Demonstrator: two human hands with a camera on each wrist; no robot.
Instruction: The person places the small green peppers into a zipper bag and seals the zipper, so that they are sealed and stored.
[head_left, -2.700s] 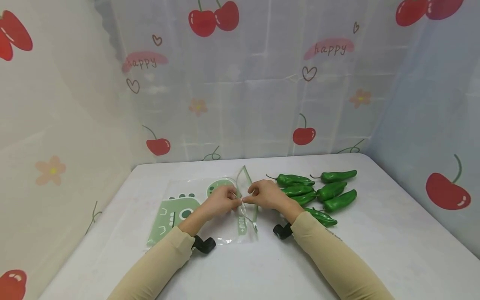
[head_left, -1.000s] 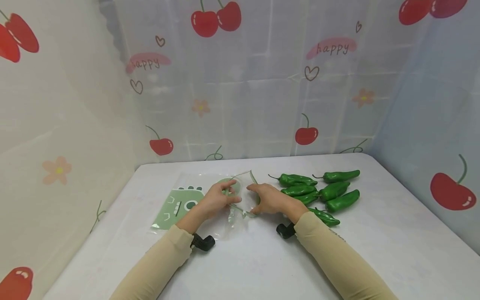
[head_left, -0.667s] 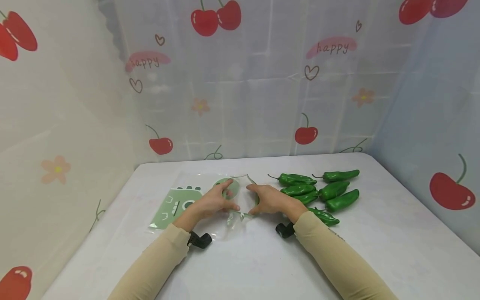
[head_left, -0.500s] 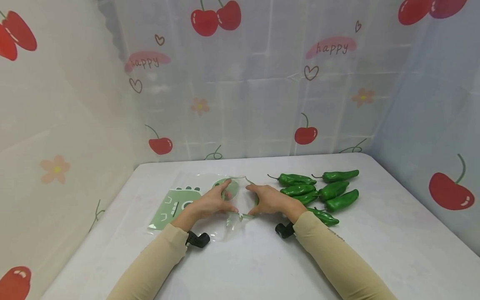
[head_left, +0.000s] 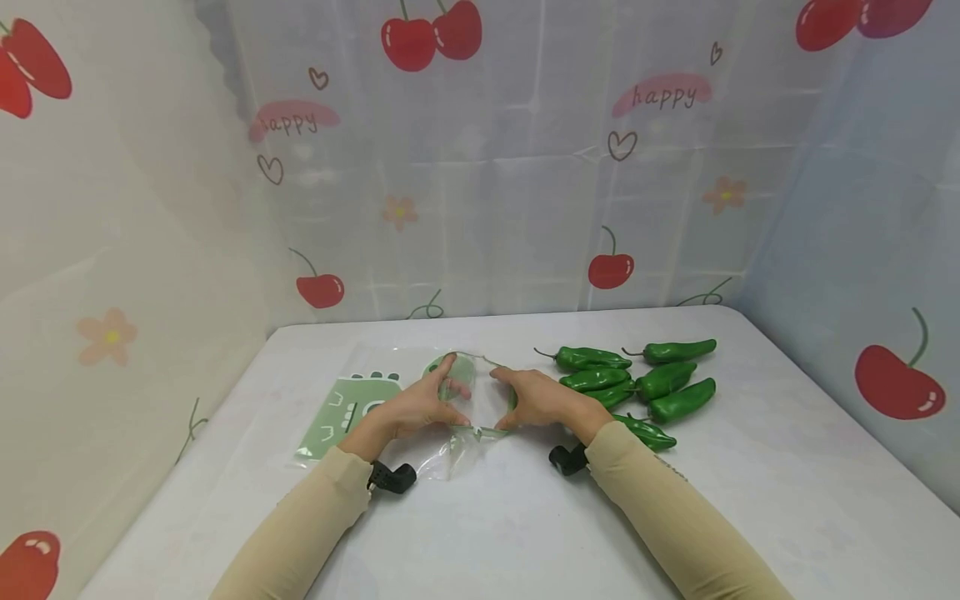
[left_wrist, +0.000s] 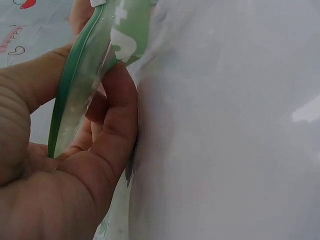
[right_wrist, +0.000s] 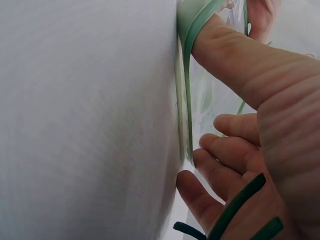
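A clear zip bag (head_left: 335, 418) with green cartoon print lies on the table, its green-edged mouth spread toward the right. The left hand (head_left: 411, 411) grips the left side of the mouth. In the left wrist view the green zip strip (left_wrist: 67, 87) runs between its thumb and curled fingers. Some of its fingers show through the plastic in the head view. At the other side of the mouth is the right hand (head_left: 546, 402), its thumb and fingers spread apart. In the right wrist view its thumb presses the green rim (right_wrist: 187, 75) and the other fingers are loosely extended.
Several green peppers (head_left: 663, 381) lie right of the bag, the nearest pepper (head_left: 647, 433) partly behind the right forearm. A white cloth covers the table (head_left: 480, 533). Curtains printed with cherries (head_left: 540, 167) stand behind and at both sides.
The hands were close together at the bag's edge and have moved apart, widening the mouth. Lately the left hand has shifted slightly left and the mouth lies lower. The peppers have not moved.
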